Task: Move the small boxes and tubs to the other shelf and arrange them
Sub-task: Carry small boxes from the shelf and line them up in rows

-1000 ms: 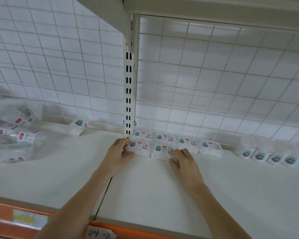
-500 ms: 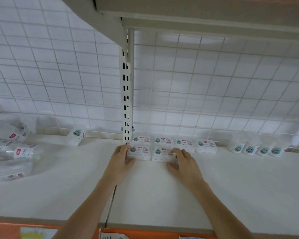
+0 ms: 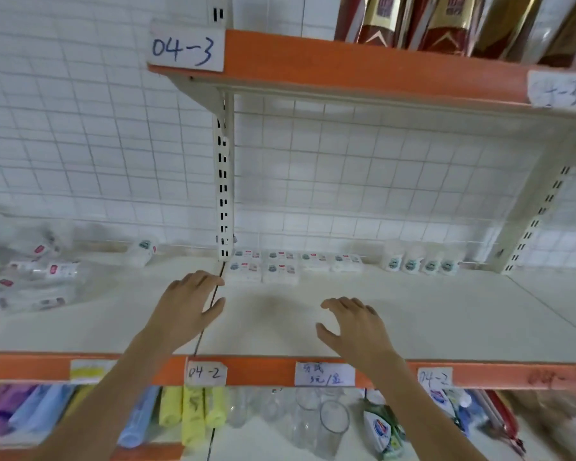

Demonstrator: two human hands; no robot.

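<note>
At the far left of the frame lies a loose heap of clear wrapped packs (image 3: 30, 284) with red labels, blurred and partly cut off by the frame edge, so you cannot count them. Just right of the heap, toward the back of the left-hand shelf, one small tub (image 3: 143, 251) lies alone on its side.

Your left hand (image 3: 190, 309) hovers at centre left over the seam between the two shelf boards, fingers relaxed and slightly spread, holding nothing. The lone tub sits up and to the left of its fingertips, nearer this hand than the other, so a next pickup looks like a job for the left.

Directly beyond the left fingertips, at centre, the small boxes (image 3: 280, 266) lie flat against the back grid: a back row running left to right, with two more boxes in front of it at the left end. The hand is close to them but apart.

Your right hand (image 3: 356, 322) hovers at centre right over the bare shelf (image 3: 446, 314), fingers curled loosely and spread, gripping nothing, well short of the boxes.

Further right, a row of tubs (image 3: 419, 262) stands against the grid, their print too small to read. The shelf below shows only blurred cups and bottles.
</note>
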